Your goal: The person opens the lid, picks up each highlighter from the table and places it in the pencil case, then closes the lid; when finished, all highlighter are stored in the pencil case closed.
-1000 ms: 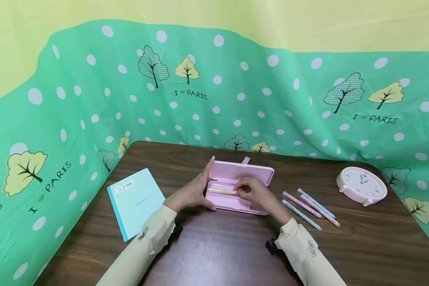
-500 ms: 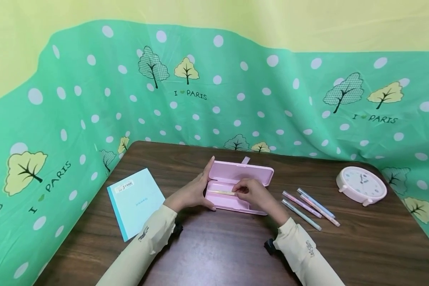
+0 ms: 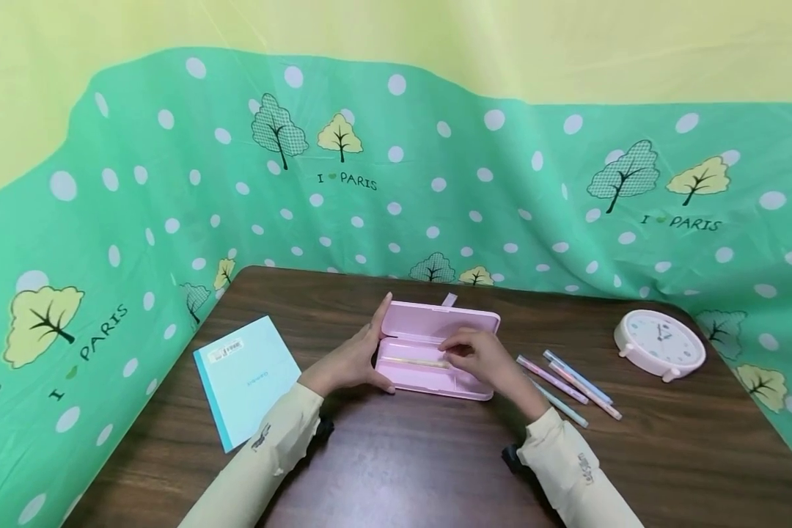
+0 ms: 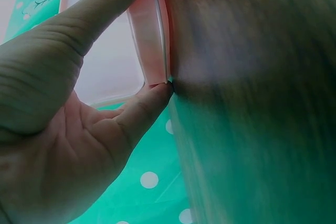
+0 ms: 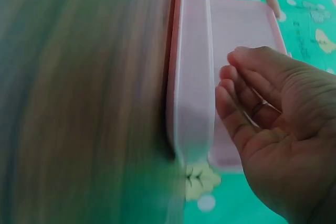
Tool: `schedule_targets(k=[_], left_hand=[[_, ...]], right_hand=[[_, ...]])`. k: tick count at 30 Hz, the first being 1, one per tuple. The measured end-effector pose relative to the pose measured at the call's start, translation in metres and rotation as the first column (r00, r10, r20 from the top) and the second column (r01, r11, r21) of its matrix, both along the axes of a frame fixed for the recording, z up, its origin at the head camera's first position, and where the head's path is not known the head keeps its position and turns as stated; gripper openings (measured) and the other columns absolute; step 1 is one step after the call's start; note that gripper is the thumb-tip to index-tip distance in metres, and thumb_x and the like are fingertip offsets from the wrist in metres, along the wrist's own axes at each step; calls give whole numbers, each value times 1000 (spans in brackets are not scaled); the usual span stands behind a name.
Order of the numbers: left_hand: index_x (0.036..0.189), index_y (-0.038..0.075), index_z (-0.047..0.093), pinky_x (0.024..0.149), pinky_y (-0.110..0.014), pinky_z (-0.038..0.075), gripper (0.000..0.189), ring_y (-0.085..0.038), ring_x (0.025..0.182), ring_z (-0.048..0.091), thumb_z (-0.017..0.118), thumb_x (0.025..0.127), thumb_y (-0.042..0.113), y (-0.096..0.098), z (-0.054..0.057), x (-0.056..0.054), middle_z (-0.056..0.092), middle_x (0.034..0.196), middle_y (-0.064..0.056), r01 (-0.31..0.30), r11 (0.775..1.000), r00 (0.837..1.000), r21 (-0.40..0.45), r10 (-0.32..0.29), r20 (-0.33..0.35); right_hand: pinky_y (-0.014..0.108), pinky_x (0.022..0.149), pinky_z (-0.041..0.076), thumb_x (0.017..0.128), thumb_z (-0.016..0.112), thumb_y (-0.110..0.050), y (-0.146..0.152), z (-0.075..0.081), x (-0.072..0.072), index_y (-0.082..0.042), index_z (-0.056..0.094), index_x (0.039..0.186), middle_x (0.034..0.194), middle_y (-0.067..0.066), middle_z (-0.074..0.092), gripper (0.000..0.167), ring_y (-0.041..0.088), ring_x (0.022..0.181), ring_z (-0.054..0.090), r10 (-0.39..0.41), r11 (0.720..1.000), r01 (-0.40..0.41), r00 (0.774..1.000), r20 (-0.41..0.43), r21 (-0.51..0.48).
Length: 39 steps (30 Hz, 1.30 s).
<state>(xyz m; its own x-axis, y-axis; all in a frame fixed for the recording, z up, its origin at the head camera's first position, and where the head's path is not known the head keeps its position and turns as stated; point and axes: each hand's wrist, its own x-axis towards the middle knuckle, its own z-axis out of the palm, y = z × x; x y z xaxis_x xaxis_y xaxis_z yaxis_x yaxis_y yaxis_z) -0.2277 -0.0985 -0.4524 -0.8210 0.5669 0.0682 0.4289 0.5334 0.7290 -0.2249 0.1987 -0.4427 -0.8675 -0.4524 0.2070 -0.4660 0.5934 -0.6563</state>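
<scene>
A pink pencil case [image 3: 441, 321] lies with its lid up in the middle of the table. Inside its tray rests a slim yellowish pen [image 3: 409, 361]. My left hand [image 3: 351, 359] grips the case's left end, thumb at the front corner and fingers up along the lid; the left wrist view shows the thumb and a finger against the case wall [image 4: 148, 43]. My right hand [image 3: 485, 359] hovers over the right part of the tray, fingertips just off the pen. In the right wrist view its loosely bent fingers [image 5: 239, 111] hold nothing, beside the case.
Several pastel pens [image 3: 557, 381] lie together right of the case. Farther right sits a pink round clock [image 3: 661, 341]. A light-blue notebook [image 3: 249, 381] lies on the left. A green dotted curtain [image 3: 396, 191] hangs behind the brown table [image 3: 396, 455].
My right hand has let go of the pen, which now lies in the tray, and has shifted slightly right. My left hand keeps its hold on the case. The head view has tilted slightly.
</scene>
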Motion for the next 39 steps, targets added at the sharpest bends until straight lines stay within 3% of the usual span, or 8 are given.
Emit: schedule_targets(k=[1, 7, 13, 17, 27, 32, 37, 39], left_hand=[[171, 28, -23, 127, -53, 29, 161, -35, 163, 21, 105, 73, 27, 1, 7, 3, 9, 180, -20, -2, 1000, 1000, -11, 2, 8], [171, 29, -23, 126, -54, 31, 161, -36, 162, 24, 105, 73, 26, -1, 6, 5, 11, 179, -20, -18, 1000, 1000, -19, 18, 12], [171, 29, -22, 126, -54, 31, 162, -37, 162, 25, 106, 72, 25, -3, 10, 3, 11, 179, -20, -32, 999, 999, -26, 33, 9], [171, 28, -24, 127, -53, 30, 162, -37, 162, 25, 105, 73, 27, 0, 11, -1, 9, 180, -20, -11, 1000, 1000, -26, 11, -3], [171, 34, -23, 123, -60, 34, 160, -45, 158, 29, 104, 73, 34, -9, 2, -1, 15, 177, -26, 17, 1000, 1000, 23, -16, -18], [171, 34, -21, 122, -60, 36, 161, -45, 157, 32, 104, 72, 41, -10, -11, -7, 19, 176, -25, 23, 999, 998, 35, -21, -58], [171, 36, -21, 124, -63, 30, 163, -44, 160, 27, 106, 70, 39, -8, -4, -3, 15, 178, -24, 30, 997, 999, 70, -28, -27], [171, 36, -22, 126, -58, 30, 162, -41, 161, 25, 105, 70, 41, -9, -12, -7, 13, 178, -23, 47, 996, 998, 71, -43, -50]], right_hand=[[32, 78, 59, 94, 80, 5, 4, 1, 1, -1, 83, 105, 97, 6, 73, 14, 17, 85, 64, -16, 1000, 16, 1000, -1, -2], [30, 80, 58, 95, 80, 2, 43, 3, 18, -6, 83, 107, 100, 1, 72, 14, 13, 88, 64, -72, 997, 72, 997, 10, -21], [23, 76, 57, 93, 82, 5, 100, 5, 38, -7, 82, 103, 99, 2, 75, 16, 2, 88, 64, -88, 996, 83, 987, -134, -45], [14, 73, 50, 90, 83, 8, 149, 6, 47, -6, 82, 103, 100, 8, 76, 19, -4, 89, 63, -186, 983, 184, 967, -173, -28], [17, 71, 48, 101, 76, -3, 223, -3, 57, 4, 79, 113, 106, 5, 74, 14, -6, 89, 57, -297, 951, 293, 955, 24, 99], [24, 67, 52, 102, 72, 0, 236, -4, 60, 12, 74, 119, 106, 9, 76, 20, -2, 84, 58, -287, 957, 274, 945, 154, 99], [25, 69, 53, 103, 71, -1, 240, -1, 60, 14, 72, 122, 107, 11, 76, 24, -1, 84, 59, -288, 955, 265, 932, 220, 132], [25, 70, 53, 104, 71, -2, 241, 1, 60, 14, 72, 123, 108, 11, 75, 25, -1, 84, 59, -294, 953, 265, 926, 239, 144]])
